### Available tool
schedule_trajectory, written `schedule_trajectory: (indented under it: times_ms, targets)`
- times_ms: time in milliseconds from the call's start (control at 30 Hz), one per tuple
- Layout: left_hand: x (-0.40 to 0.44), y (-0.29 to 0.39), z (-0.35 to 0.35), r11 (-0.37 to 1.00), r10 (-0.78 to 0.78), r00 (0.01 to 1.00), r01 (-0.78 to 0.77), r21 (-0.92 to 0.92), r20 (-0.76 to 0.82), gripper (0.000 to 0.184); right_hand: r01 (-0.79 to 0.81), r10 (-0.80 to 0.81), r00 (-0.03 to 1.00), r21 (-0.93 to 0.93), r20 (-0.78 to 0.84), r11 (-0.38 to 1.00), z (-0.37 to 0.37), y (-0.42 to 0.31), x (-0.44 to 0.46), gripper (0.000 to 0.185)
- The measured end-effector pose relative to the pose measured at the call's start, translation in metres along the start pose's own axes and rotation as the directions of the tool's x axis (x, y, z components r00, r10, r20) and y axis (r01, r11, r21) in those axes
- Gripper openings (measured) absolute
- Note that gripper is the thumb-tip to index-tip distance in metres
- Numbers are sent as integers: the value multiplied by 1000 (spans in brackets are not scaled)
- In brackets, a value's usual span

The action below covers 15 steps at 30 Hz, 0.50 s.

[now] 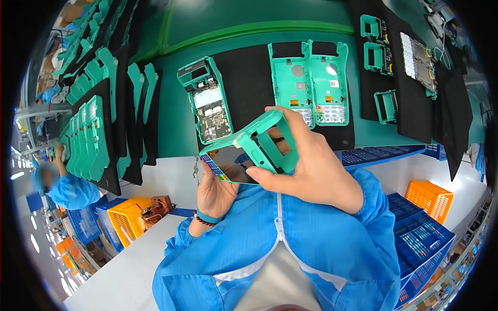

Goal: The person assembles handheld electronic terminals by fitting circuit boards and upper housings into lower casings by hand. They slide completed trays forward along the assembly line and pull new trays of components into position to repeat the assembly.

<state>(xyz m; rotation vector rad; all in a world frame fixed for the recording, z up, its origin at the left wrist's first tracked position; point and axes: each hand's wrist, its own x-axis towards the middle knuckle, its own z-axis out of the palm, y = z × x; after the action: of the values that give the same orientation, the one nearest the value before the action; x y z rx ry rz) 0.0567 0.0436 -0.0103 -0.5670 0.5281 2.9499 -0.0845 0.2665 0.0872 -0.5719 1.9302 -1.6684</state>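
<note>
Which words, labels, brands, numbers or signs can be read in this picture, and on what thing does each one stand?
No text can be read here.
Keypad of the held device: marks too small.
Board in the open device: any print too small.
Stickers in the two shells: too small to tell if they bear text.
</note>
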Motion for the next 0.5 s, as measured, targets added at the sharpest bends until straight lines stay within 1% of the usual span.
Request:
schedule_trajectory:
  times_ms: [67, 100, 133, 167, 200, 233, 267, 300, 333, 367, 400, 433, 467, 500]
  targets:
    - [5, 2, -3, 997, -14, 986, 25, -68, 165, 45, -9, 10, 1000, -11, 3, 1000, -5, 1, -1, 90]
    - [3, 7, 20, 996, 49, 998, -46, 79, -33, 48, 50, -51, 998, -17, -24, 999, -8, 4, 0, 88]
    - [6, 11, 45, 967, 169, 968, -127, 219, -185, 50, 109, -111, 992, -30, -52, 994, -11, 11, 2, 86]
    - [10, 13, 58, 897, 325, 938, -265, 353, -120, 47, 170, -173, 982, -48, -78, 984, -15, 18, 3, 84]
    - [12, 23, 59, 731, 432, 901, -380, 567, 47, 44, 208, -238, 958, -183, -160, 961, -19, 28, 2, 82]
    - [15, 32, 64, 500, 521, 826, -498, 708, 213, 40, 231, -309, 924, -317, -225, 920, -23, 36, 2, 81]
    - [19, 34, 68, 149, 473, 779, -531, 834, 411, 35, 239, -386, 880, -445, -276, 863, -29, 42, 0, 80]
    - [25, 35, 76, -298, 401, 693, -520, 800, 599, 31, 224, -300, 901, -255, -313, 941, -36, 37, -6, 67]
    - [30, 37, 84, -625, 313, 580, -471, 623, 752, 29, 276, -294, 891, -100, -347, 956, -42, 38, -10, 60]
    - [40, 34, 85, -743, 194, 572, -445, 500, 797, 34, 280, -301, 882, -110, -363, 954, -50, 37, -15, 55]
    - [52, 32, 87, -833, 69, 561, -423, 356, 825, 40, 279, -307, 870, -128, -385, 952, -59, 36, -21, 51]
    - [62, 25, 85, -862, 30, 544, -410, 296, 839, 42, 305, -351, 841, -176, -412, 936, -70, 37, -28, 45]
    - [69, 22, 84, -854, -7, 550, -438, 281, 835, 41, 289, -319, 837, -137, -444, 948, -80, 37, -36, 43]
    - [73, 20, 80, -847, -46, 556, -463, 263, 830, 41, 290, -232, 830, 36, -506, 956, -91, 40, -44, 42]
